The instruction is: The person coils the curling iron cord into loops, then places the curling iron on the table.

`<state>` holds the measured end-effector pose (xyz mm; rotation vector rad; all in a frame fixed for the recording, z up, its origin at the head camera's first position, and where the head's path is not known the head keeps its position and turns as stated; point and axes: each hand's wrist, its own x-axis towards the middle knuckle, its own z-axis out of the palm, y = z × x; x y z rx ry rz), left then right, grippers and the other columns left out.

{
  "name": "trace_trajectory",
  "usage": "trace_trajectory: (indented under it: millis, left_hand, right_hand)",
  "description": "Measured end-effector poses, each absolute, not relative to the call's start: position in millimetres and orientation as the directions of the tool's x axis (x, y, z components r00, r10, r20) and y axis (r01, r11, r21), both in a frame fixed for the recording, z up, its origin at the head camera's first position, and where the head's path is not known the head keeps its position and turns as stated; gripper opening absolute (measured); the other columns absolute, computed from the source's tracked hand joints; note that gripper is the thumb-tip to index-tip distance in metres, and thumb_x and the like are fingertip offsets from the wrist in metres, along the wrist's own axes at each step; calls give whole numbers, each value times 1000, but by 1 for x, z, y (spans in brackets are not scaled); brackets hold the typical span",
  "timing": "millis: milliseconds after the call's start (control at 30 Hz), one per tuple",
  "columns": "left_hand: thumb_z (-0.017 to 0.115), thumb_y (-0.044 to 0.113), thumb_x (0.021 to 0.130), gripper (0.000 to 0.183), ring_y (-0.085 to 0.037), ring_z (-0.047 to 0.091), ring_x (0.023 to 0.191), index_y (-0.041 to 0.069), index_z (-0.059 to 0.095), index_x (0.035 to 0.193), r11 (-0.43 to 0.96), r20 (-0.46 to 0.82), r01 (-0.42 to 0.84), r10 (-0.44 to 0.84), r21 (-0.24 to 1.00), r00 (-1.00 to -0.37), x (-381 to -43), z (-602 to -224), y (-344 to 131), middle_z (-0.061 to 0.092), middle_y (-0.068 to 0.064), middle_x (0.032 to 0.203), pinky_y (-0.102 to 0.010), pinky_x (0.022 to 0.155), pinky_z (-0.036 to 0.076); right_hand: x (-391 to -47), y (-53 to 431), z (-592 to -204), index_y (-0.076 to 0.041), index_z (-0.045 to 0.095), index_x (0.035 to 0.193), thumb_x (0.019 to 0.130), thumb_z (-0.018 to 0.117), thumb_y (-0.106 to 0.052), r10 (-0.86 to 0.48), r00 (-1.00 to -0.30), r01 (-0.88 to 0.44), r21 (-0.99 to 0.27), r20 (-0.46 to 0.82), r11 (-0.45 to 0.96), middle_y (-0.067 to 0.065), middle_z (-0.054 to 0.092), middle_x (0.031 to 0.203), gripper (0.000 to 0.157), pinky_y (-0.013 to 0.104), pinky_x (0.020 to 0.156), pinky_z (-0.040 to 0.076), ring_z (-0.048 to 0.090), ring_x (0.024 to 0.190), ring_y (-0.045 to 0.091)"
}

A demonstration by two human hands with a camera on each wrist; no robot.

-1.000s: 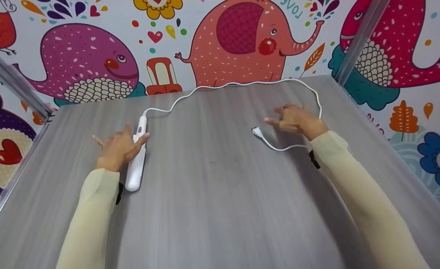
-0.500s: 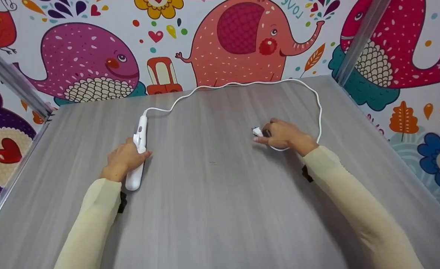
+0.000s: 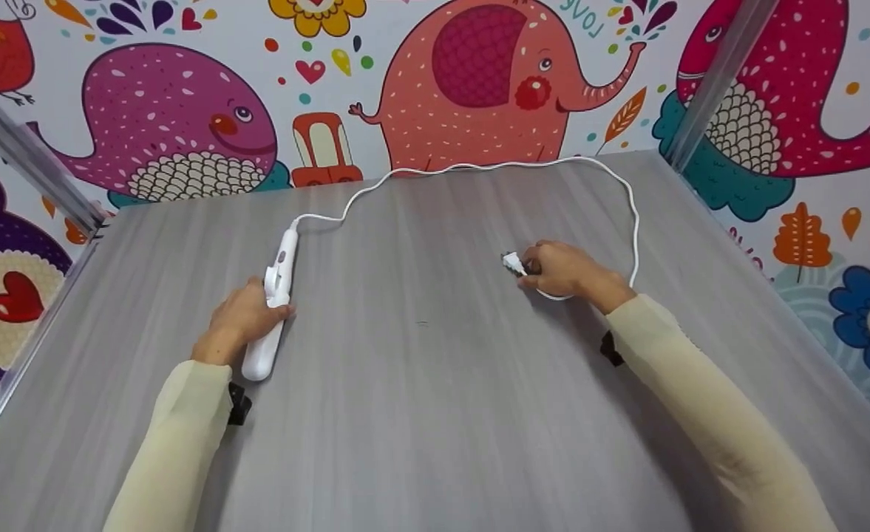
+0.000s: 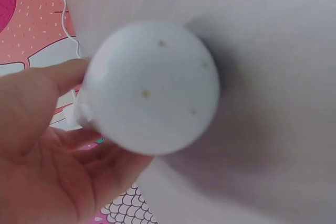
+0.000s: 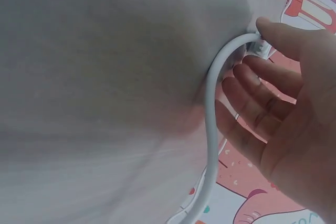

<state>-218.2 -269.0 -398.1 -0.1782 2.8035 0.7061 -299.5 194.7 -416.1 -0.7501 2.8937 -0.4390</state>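
On the left of the head view lies a white curling iron (image 3: 278,287), its cord end pointing away. My left hand (image 3: 241,316) grips it around the middle, thumb across its right side. The left wrist view looks at the iron's round domed end (image 4: 152,87), with thumb and fingers behind it. To the right, my right hand (image 3: 566,269) pinches the white cord (image 5: 211,114) just behind its two-prong plug (image 3: 513,262). In the right wrist view the thumb and index finger meet at the cord, while the other fingers are loosely bent beside it.
The cord (image 3: 479,167) runs from the iron along the back of the grey wood-look table (image 3: 420,414), then curves down the right side to the right hand. A wall (image 3: 316,81) printed with cartoon animals stands behind. Metal posts (image 3: 723,81) rise at the back corners.
Both hands have come down: the left from hovering over the curling iron to gripping it, the right onto the cord behind the plug. The iron has since tilted slightly, its lower end shifting left.
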Motion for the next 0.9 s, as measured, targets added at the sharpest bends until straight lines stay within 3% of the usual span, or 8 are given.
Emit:
trace_trajectory:
  millis: [300,500,733,900]
  left_hand:
    - [63,29,98,67,-36,59,99,-14,33,141,883,-286,-150,-19,445,-958,-212,-399,-272,56,-34,124,-51,85,50]
    - [64,25,97,59,-40,56,103,-10,38,137,901,-258,-84,33,427,-966,-209,-397,-276,56,-33,123,-57,89,46]
    - [63,17,97,63,-43,52,116,-9,33,146,888,-259,-46,84,458,-962,-205,-398,-277,49,-35,137,-60,98,41]
    - [64,13,96,64,-43,49,122,-8,33,148,892,-256,-4,125,451,-959,-207,-397,-276,47,-35,141,-60,103,38]
  right_hand:
    - [-300,207,-417,-3,71,105,89,74,-16,-484,-873,-433,-352,-67,830,7,67,81,20,35,69,42,54,74,19]
    - [-301,229,-418,-3,75,109,86,74,-6,-523,-852,-502,-303,13,810,11,72,84,23,40,69,47,58,74,22]
    - [-300,259,-414,-1,73,115,85,71,1,-492,-870,-474,-291,12,831,19,73,96,31,50,77,50,63,84,30]
    - [-302,280,-411,0,71,118,87,67,1,-417,-909,-396,-296,-6,869,24,72,113,31,43,75,49,61,86,29]
